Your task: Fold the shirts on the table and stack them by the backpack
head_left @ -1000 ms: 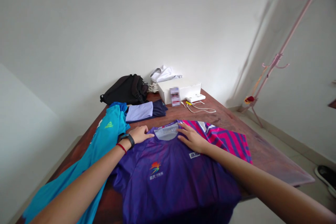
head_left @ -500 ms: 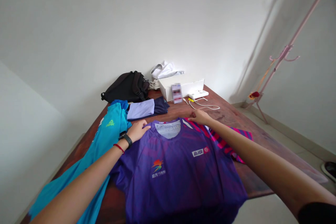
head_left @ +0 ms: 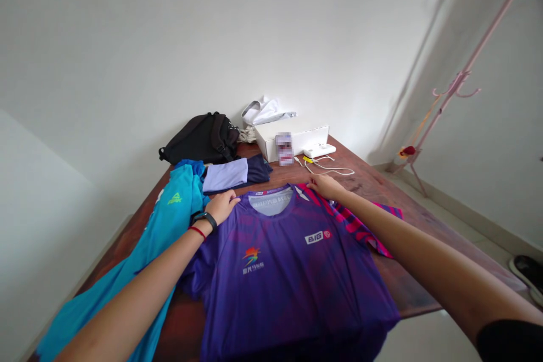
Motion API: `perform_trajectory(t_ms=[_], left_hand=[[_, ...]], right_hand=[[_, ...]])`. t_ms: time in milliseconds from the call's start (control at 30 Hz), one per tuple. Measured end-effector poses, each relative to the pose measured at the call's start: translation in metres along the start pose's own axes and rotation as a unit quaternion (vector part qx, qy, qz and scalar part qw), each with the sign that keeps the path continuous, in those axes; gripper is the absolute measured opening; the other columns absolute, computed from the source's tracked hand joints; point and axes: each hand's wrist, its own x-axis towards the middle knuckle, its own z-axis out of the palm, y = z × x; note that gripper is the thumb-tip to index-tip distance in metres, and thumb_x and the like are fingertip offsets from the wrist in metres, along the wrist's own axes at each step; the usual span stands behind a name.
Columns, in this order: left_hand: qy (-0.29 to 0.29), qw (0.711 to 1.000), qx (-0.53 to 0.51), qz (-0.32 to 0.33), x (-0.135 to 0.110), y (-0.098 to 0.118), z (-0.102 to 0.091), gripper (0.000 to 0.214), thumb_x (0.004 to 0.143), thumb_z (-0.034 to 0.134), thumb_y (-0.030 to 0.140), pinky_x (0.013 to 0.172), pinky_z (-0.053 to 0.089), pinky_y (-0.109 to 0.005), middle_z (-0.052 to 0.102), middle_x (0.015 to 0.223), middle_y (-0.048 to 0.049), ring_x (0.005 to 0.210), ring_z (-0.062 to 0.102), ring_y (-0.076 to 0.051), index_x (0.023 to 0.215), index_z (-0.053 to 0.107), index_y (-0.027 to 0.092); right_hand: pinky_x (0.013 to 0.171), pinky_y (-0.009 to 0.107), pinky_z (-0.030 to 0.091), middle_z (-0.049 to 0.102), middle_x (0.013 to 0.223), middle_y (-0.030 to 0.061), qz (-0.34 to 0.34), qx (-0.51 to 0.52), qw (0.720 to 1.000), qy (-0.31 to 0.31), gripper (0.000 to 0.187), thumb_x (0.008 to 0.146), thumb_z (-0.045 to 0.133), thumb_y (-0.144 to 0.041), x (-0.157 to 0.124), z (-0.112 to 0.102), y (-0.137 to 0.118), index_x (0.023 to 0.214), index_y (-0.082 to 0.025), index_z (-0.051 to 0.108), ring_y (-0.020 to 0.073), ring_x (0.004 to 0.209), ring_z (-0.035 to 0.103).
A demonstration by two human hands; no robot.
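Note:
A purple short-sleeved T-shirt (head_left: 280,271) lies front side up, its neckline pointing away from me and its lower part running out of view at the bottom. Printed on its chest are a colourful logo and a "BIG" mark; the right sleeve has pink stripes. My left hand (head_left: 221,207) pinches the shoulder left of the collar. At the opposite shoulder, my right hand (head_left: 326,186) has its fingers closed on the fabric. A bright blue garment (head_left: 176,220) is spread along the left, partly under my left forearm.
Folded lavender and navy clothes (head_left: 227,174) lie beyond the shirt on the wooden table (head_left: 424,271). Behind stand a black backpack (head_left: 197,138), a white box (head_left: 305,137) and a white device (head_left: 320,150) with a cable. A pink coat rack (head_left: 475,62) is at right.
The T-shirt has slid slightly away from me with both hands, and its collar area looks flatter. The view has shifted a little.

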Motion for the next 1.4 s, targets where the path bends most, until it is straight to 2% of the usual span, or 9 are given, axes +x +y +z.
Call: perform_trajectory(t_ms=[167, 233, 300, 433, 567, 700, 1100, 1267, 1400], left_hand=[[0.007, 0.999, 0.039, -0.027, 0.007, 0.006, -0.003, 0.021, 0.098, 0.052, 0.04, 0.078, 0.047, -0.031, 0.071, 0.099, -0.007, 0.096, 0.068, -0.025, 0.096, 0.065, 0.024], [0.027, 0.998, 0.055, -0.034, 0.001, 0.017, -0.003, 0.021, 0.096, 0.055, 0.035, 0.088, 0.048, -0.036, 0.065, 0.122, -0.0127, 0.112, 0.063, -0.029, 0.108, 0.065, 0.021], [0.06, 0.996, 0.07, -0.016, -0.01, 0.033, 0.001, 0.036, 0.095, 0.055, 0.034, 0.101, 0.043, -0.042, 0.046, 0.149, -0.0186, 0.131, 0.05, -0.034, 0.128, 0.058, 0.018], [0.063, 0.993, 0.056, 0.085, -0.033, 0.074, 0.025, 0.062, 0.098, 0.045, 0.047, 0.114, 0.034, -0.046, 0.026, 0.162, -0.0209, 0.148, 0.03, -0.035, 0.15, 0.04, 0.013], [0.017, 0.997, 0.036, 0.061, -0.04, 0.093, 0.053, 0.076, 0.097, 0.037, 0.062, 0.114, 0.031, -0.058, 0.019, 0.164, -0.0216, 0.15, 0.022, -0.04, 0.155, 0.033, 0.013], [0.037, 0.998, 0.03, 0.031, -0.039, 0.089, 0.063, 0.081, 0.093, 0.038, 0.072, 0.117, 0.025, -0.06, 0.023, 0.164, -0.0191, 0.151, 0.021, -0.039, 0.154, 0.037, 0.019], [0.057, 0.998, -0.018, 0.036, -0.042, 0.078, 0.056, 0.078, 0.091, 0.038, 0.076, 0.118, 0.023, -0.058, 0.022, 0.166, -0.0123, 0.15, 0.022, -0.039, 0.152, 0.043, 0.028], [0.079, 0.996, -0.034, -0.022, -0.041, 0.073, 0.058, 0.083, 0.097, 0.033, 0.068, 0.118, 0.023, -0.056, 0.019, 0.165, -0.0172, 0.151, 0.02, -0.038, 0.16, 0.022, 0.014], [0.06, 0.997, -0.019, -0.038, -0.042, 0.075, 0.058, 0.081, 0.099, 0.029, 0.064, 0.119, 0.022, -0.057, 0.025, 0.163, -0.0164, 0.151, 0.02, -0.038, 0.158, 0.027, 0.008]], right_hand=[[0.082, 0.035, 0.046, 0.071, 0.105, 0.0139, 0.006, -0.017, 1.0, 0.013, 0.027, 0.099, 0.051, -0.037, 0.003, -0.007, -0.004, 0.108, -0.017, 0.067, 0.0288, 0.098, 0.066], [0.093, 0.039, 0.045, 0.067, 0.119, 0.0169, -0.001, -0.025, 0.999, 0.033, 0.033, 0.099, 0.05, -0.039, -0.002, -0.008, -0.012, 0.119, -0.016, 0.064, 0.0314, 0.112, 0.061], [0.105, 0.043, 0.038, 0.059, 0.134, 0.0184, -0.029, -0.029, 0.998, 0.048, 0.04, 0.099, 0.048, -0.041, -0.011, -0.004, -0.026, 0.129, -0.017, 0.06, 0.0336, 0.127, 0.052], [0.116, 0.048, 0.028, 0.04, 0.156, 0.0174, -0.112, -0.013, 0.993, 0.016, 0.056, 0.1, 0.044, -0.046, -0.034, 0.019, -0.058, 0.146, -0.014, 0.05, 0.0354, 0.145, 0.031], [0.119, 0.057, 0.02, 0.021, 0.166, 0.01, -0.098, 0.014, 0.995, -0.019, 0.067, 0.102, 0.032, -0.055, -0.045, 0.041, -0.073, 0.156, -0.015, 0.034, 0.0349, 0.153, 0.014], [0.12, 0.06, 0.015, 0.017, 0.167, 0.0069, -0.096, 0.023, 0.995, -0.018, 0.074, 0.099, 0.028, -0.065, -0.046, 0.046, -0.072, 0.158, -0.021, 0.029, 0.0332, 0.154, 0.009], [0.121, 0.061, 0.011, 0.013, 0.168, 0.0036, -0.082, -0.003, 0.996, -0.034, 0.078, 0.097, 0.025, -0.071, -0.048, 0.044, -0.072, 0.159, -0.024, 0.027, 0.032, 0.154, 0.006], [0.122, 0.057, 0.01, 0.01, 0.168, 0.0022, -0.077, -0.024, 0.996, -0.047, 0.077, 0.098, 0.024, -0.07, -0.048, 0.042, -0.073, 0.16, -0.024, 0.023, 0.0301, 0.155, 0.005], [0.122, 0.055, 0.01, 0.009, 0.168, 0.0023, -0.062, -0.035, 0.996, -0.058, 0.077, 0.099, 0.025, -0.069, -0.048, 0.041, -0.074, 0.161, -0.024, 0.019, 0.0283, 0.155, 0.004]])
